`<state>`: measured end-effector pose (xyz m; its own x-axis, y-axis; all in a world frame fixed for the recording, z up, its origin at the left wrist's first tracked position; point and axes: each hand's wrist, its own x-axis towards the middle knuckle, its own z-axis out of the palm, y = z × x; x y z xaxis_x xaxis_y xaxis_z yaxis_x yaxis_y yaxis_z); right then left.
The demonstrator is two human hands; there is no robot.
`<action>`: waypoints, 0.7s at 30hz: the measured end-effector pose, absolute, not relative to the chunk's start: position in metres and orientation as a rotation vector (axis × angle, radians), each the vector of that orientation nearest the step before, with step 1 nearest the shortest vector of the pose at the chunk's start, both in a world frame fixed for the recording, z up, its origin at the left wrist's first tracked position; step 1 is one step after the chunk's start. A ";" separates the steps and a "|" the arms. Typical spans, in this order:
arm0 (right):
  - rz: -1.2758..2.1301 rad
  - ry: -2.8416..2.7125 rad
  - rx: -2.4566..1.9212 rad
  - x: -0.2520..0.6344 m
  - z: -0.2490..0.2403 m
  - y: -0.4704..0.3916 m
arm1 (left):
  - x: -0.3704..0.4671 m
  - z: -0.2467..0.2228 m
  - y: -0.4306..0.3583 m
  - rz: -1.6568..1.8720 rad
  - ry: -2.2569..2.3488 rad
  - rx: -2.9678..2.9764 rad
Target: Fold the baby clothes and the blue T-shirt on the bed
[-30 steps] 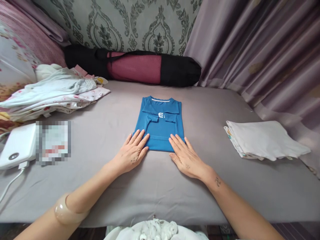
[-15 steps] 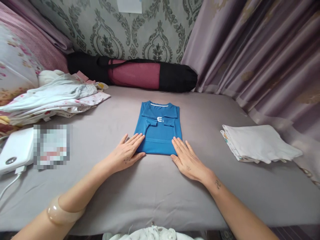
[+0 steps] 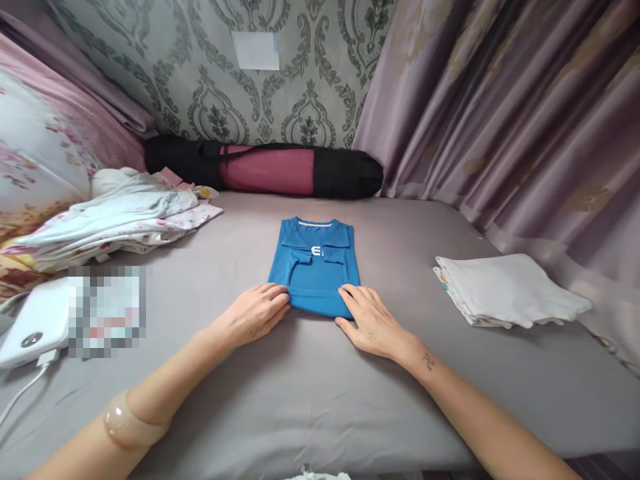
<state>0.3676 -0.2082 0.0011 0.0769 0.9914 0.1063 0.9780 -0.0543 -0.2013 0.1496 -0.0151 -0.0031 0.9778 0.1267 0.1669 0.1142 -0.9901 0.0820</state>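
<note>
A blue long-sleeved shirt (image 3: 320, 272) lies folded in the middle of the bed, its neckline at the far end and its sleeves folded in over the front. Part of a white print shows between the folds. At its near left corner my left hand (image 3: 260, 310) is closed on the hem, fingers bent over the top and thumb tucked low. My right hand (image 3: 370, 317) grips the near right corner, fingers on top and thumb at the near edge. The near edge bulges slightly between the hands.
Folded white cloths (image 3: 510, 290) lie to the right. Rumpled clothes (image 3: 125, 213) are heaped at the left, with a white power bank (image 3: 37, 320) and cable nearer, beside a blurred-out item (image 3: 110, 313). A black and dark-pink rolled bag (image 3: 267, 170) lies along the wall. Curtains (image 3: 480, 100) hang at right.
My hands went from lying flat on the shirt's near corners to fingers curled round them. The near edge now looks slightly lifted. The camera view has tilted up a little.
</note>
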 end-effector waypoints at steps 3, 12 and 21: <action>0.035 -1.970 -2.110 0.369 -0.002 -0.206 | 0.155 -0.002 -0.013 0.284 0.339 2.989; 0.009 -1.953 -2.122 0.387 -0.013 -0.194 | 0.159 -0.009 0.001 0.441 0.337 2.932; -0.016 -2.139 -1.955 0.393 -0.018 -0.203 | 0.136 -0.017 0.014 0.311 0.174 2.923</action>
